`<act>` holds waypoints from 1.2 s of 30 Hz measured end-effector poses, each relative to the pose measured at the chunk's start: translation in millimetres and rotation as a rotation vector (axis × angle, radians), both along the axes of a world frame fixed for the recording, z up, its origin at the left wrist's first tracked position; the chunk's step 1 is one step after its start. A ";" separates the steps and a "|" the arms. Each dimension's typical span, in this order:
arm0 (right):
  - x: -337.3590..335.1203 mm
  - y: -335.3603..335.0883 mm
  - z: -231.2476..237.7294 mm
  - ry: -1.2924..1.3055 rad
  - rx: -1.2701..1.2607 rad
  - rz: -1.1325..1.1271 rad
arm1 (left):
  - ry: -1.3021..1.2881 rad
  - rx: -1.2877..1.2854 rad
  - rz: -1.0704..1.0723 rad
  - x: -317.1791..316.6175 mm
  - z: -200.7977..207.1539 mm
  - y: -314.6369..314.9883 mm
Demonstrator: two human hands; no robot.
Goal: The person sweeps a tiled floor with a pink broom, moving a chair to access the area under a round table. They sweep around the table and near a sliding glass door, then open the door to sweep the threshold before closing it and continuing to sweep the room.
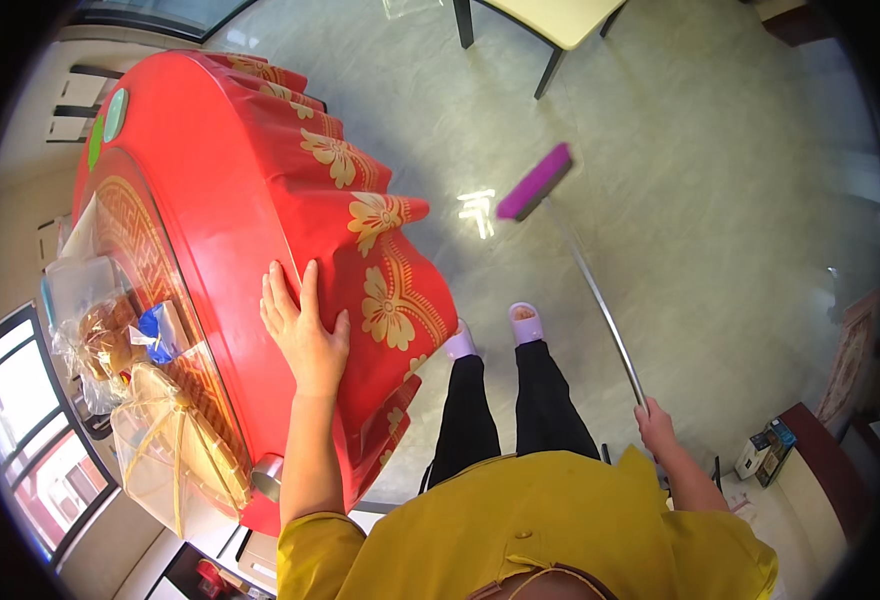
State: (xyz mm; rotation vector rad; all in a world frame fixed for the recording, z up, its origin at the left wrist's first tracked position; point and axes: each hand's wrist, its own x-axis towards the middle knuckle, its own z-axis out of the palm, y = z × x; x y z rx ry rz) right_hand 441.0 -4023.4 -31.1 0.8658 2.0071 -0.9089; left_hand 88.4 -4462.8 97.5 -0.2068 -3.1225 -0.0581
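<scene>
My left hand [305,338] lies with its fingers spread on the edge of a round table draped in a red tablecloth [215,150] with gold flowers. In my right hand [654,425] is the metal handle of a broom [537,183], gripped near its end. The broom's purple head is out over the grey floor ahead of my feet, slightly blurred; I cannot tell whether it touches the floor. Nothing is held in my left hand.
On the table are a tissue pack [165,333], a bagged brown item [106,335], a mesh food cover [175,440] and a metal cup [267,476]. A pale table [550,18] stands ahead. Small boxes [766,452] sit on a ledge at right.
</scene>
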 end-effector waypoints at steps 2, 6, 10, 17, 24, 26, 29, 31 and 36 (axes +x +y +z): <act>-12.4 4.3 18.4 0.109 0.008 0.395 | 0.032 -0.060 0.044 3.6 0.3 3.1; -93.2 -59.4 31.7 -0.172 -0.164 0.595 | 0.039 -0.131 0.090 -2.2 -6.7 8.7; -107.8 -141.9 -74.3 0.136 -0.290 0.814 | 0.098 -0.133 0.034 -8.1 -12.4 13.4; -100.4 -67.1 -91.6 0.003 -0.196 0.534 | 0.131 -0.119 0.000 -4.7 -18.3 11.9; 98.1 148.4 33.1 -0.172 0.372 0.265 | 0.103 -0.158 0.059 7.0 -9.5 1.9; 89.7 129.7 69.8 -0.269 0.482 0.220 | 0.099 -0.144 0.026 -0.5 -11.6 8.2; 81.0 118.3 108.4 -0.248 0.518 0.285 | 0.089 -0.141 0.030 -1.5 -12.3 5.9; 57.7 104.1 114.8 -0.215 0.462 0.294 | 0.073 -0.150 0.056 -0.4 -8.7 5.8; -57.7 -16.8 20.3 -0.048 0.075 0.350 | 0.062 -0.149 0.096 0.4 -7.5 2.4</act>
